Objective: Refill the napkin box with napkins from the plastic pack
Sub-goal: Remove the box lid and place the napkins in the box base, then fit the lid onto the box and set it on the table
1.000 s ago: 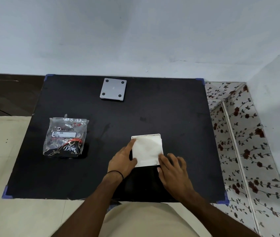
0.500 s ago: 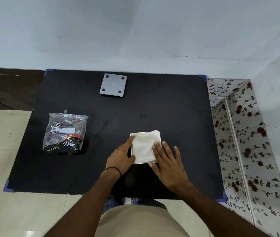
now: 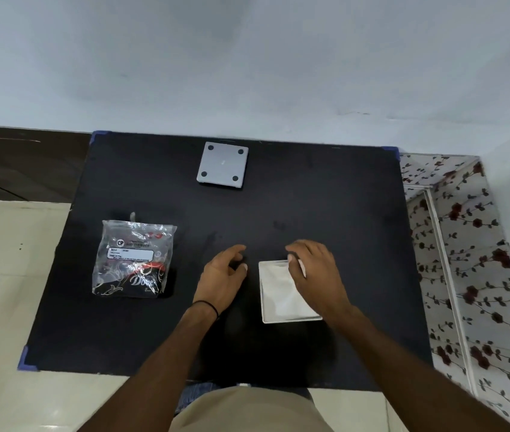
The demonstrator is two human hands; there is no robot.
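The white square napkin box (image 3: 278, 294) sits on the black table (image 3: 325, 198), with white napkins lying flat inside. My right hand (image 3: 314, 271) lies over the box's far right corner, fingers spread, thumb tip touching the napkins; it grips nothing I can see. My left hand (image 3: 224, 275) hovers just left of the box, fingers loosely curled and apart, holding nothing. The crumpled clear plastic pack (image 3: 133, 260) with black and red print lies at the table's left side, well away from both hands.
A grey square plate with four dark round feet (image 3: 222, 166) lies at the table's far edge. A white wall stands behind the table. Flower-patterned tiles (image 3: 465, 260) run along the right, and pale floor (image 3: 13, 260) shows on the left.
My left hand has come off the box's left edge. My right hand has slid from the near edge to the box's far right corner.
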